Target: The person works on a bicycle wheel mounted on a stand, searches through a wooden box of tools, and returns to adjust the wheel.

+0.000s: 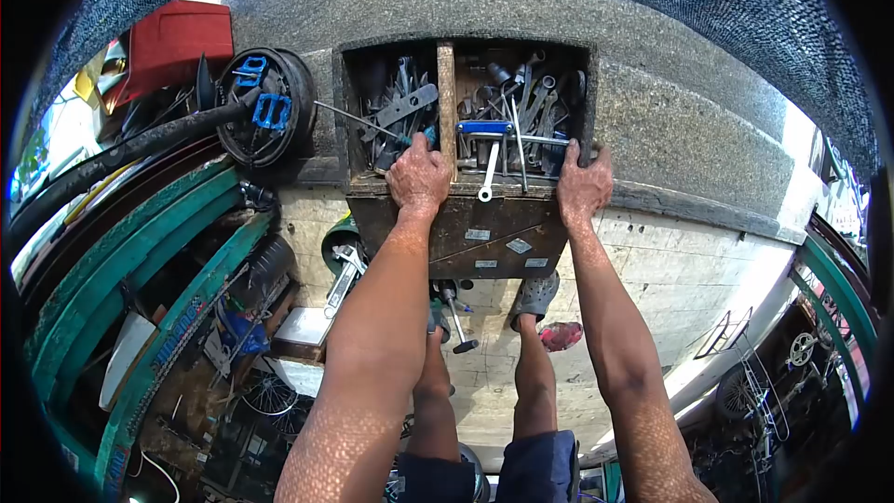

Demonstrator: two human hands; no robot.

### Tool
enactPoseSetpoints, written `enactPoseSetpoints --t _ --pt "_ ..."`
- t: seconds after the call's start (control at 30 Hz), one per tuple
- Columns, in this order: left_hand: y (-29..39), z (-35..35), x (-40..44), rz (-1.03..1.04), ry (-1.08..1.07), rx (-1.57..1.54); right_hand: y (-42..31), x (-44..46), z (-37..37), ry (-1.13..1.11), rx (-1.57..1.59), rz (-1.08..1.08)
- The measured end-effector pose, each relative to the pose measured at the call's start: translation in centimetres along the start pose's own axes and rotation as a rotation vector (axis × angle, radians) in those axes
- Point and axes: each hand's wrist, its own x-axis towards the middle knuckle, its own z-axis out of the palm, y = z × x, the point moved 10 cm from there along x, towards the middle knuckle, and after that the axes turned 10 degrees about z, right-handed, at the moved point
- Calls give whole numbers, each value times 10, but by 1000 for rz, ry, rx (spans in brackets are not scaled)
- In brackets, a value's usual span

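A wooden drawer (447,200) sticks out below the workbench, split by a divider (447,98) into two compartments full of tools. My left hand (419,177) is closed at the front edge of the left compartment, its fingers over the teal handle of a screwdriver (358,119). The screwdriver's shaft points up and left across the drawer's side. My right hand (585,184) grips the front right corner of the drawer. Between my hands lie a blue-handled tool (485,128) and a wrench (489,172). Several wrenches (535,102) and sockets fill the right compartment; a flat metal bar (407,105) lies in the left.
A round black tray (289,130) with blue pedals (271,112) sits left of the drawer, near a red box (182,42). Green beams (140,279) run along the left. Under the drawer stand a green container (340,233) and my feet; bicycle parts (764,391) lie lower right.
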Motion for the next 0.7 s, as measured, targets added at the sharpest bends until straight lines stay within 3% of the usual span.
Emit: enactPoseSetpoints --t 0.13,0.2,0.23,0.3,0.37,0.47,0.67,0.7 --pt "1 5 0 4 -50 -2 -52 -29 -30 93 442 -409" --pt "1 6 -5 6 -63 -5 -91 -43 -14 -114 128 -397" --pt "1 6 -5 8 -66 -5 -100 -44 -11 -107 127 -395" --pt "3 4 1 14 -66 -4 -98 -38 33 -333 -209 -197" --pt "4 4 4 23 -60 -2 -94 -39 56 -326 -207 -28" --pt "2 7 1 24 -55 9 -100 -47 63 -243 -119 24" --pt "0 8 -2 32 -32 9 -104 -54 50 -309 -26 -110" --pt "0 9 -2 27 -39 11 -103 -54 54 -424 -86 -124"
